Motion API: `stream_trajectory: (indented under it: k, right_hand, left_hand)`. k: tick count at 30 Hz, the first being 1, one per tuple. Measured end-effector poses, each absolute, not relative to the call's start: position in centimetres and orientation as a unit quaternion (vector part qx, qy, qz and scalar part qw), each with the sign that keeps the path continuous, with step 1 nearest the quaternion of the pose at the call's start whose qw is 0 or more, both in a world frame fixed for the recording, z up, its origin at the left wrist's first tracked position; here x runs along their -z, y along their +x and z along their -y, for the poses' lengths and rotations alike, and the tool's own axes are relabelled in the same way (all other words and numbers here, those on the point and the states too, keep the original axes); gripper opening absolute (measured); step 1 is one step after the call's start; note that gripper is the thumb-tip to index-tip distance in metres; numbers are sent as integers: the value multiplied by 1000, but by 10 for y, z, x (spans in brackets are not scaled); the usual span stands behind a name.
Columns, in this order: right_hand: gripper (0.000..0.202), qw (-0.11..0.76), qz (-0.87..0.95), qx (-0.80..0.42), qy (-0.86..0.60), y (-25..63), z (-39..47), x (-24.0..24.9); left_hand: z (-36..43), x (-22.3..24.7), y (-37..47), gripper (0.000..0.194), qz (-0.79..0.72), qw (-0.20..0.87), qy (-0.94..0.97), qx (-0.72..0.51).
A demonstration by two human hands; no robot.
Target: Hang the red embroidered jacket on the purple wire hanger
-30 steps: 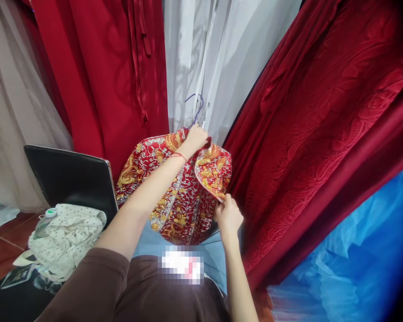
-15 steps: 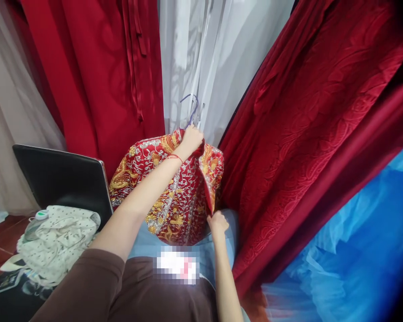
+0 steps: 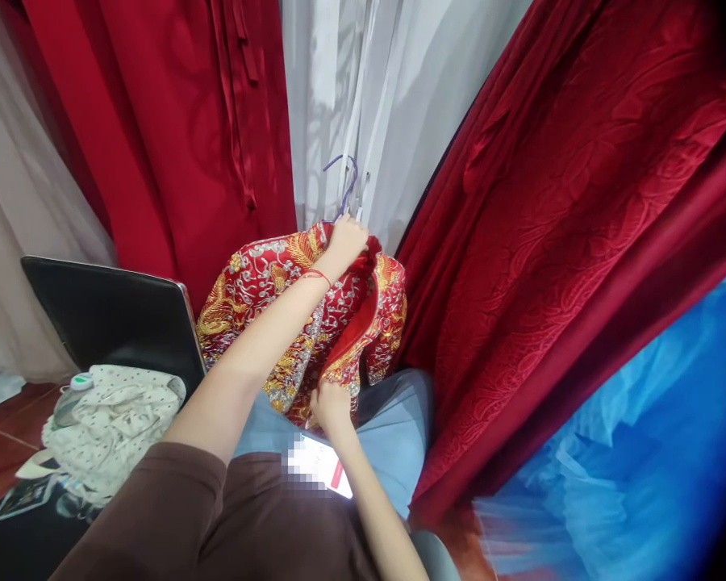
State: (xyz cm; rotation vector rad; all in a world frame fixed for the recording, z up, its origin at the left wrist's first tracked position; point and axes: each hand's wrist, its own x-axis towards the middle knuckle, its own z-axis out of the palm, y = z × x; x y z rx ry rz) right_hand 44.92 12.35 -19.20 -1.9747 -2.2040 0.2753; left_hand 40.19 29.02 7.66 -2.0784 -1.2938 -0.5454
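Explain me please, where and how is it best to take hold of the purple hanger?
I would pinch the stem of the purple hanger just below its curved hook, coming from the wearer's side, slightly above. The stem is thin and shows bare there, while the red embroidered jacket covers the shoulders. The left hand grips at the collar, right below.

Red cloth jacket, glossy metallic-thread embroidery (image 3: 284,278)

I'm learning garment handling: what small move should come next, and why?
I'd probably lay the turned-back front edge flat: the right hand grips it, plain red inside shows, and the left hand holds the embroidered jacket near the collar.
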Motion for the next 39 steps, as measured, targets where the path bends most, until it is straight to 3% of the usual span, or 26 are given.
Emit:
stream_trajectory:
  k: [5, 8, 12, 15, 20, 28, 35, 39]
  right_hand:
    - [36, 74, 692, -78, -714, 483, -149, 172]
    - [44, 171, 629, 0, -758, 520, -170, 130]
    - [36, 279, 630, 84, -720, 550, -188, 69]
    - [28, 305, 663, 106, -675, 551, -195, 48]
    - [30, 280, 708, 79, -644, 525, -205, 41]
    - [36, 375, 671, 96, -632, 463, -197, 1]
    - [30, 282, 712, 74, -639, 424, -211, 9]
    - [37, 367, 694, 90, -613, 428, -216, -12]
  left_hand:
    - [-285, -77, 400, 26, 475, 315, -797, 199]
    - [-274, -72, 397, 32, 454, 305, -809, 215]
    - [-254, -55, 377, 45, 426, 306, -784, 332]
    - [-247, -46, 344, 50, 487, 292, -710, 416]
    - [-250, -52, 295, 59, 590, 188, -721, 311]
    - [-241, -53, 312, 57, 650, 214, -674, 280]
    - [-237, -53, 307, 68, 650, 213, -673, 282]
    - [-238, -55, 312, 69, 653, 197, -671, 290]
